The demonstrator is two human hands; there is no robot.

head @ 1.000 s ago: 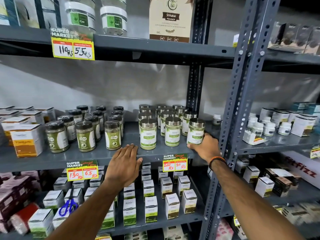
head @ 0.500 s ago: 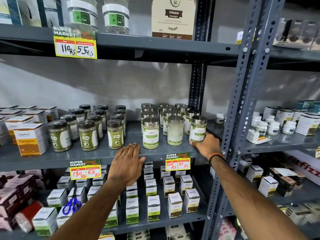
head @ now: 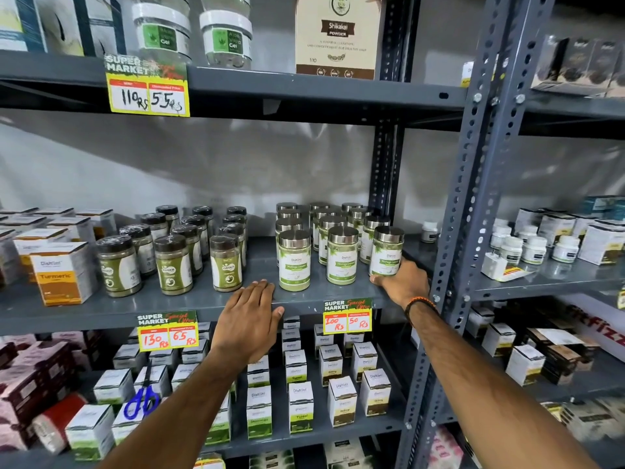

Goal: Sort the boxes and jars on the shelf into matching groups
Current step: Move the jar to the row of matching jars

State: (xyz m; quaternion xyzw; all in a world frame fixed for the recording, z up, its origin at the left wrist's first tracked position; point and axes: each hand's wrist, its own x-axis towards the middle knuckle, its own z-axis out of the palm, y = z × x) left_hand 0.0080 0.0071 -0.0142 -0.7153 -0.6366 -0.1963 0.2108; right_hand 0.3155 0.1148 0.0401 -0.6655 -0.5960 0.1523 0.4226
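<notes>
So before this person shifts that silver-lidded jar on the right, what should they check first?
1. Right hand has a grip on the rightmost front jar: cannot tell, fingers at its base only.
2. Jar upright: ok.
3. Label matches its neighbour jar: ok, both read Moringa Leaves.
4. Left hand clear of jars: ok, flat on the shelf edge.
5. Gap from the dark-lidded jars: ok, the groups stand apart.

— What sort of place is this?
— A shop: grey metal shelves (head: 304,91) carry rows of labelled jars (head: 294,262) and boxes (head: 301,406), with yellow price tags (head: 147,96), seemingly in rupees.
</notes>
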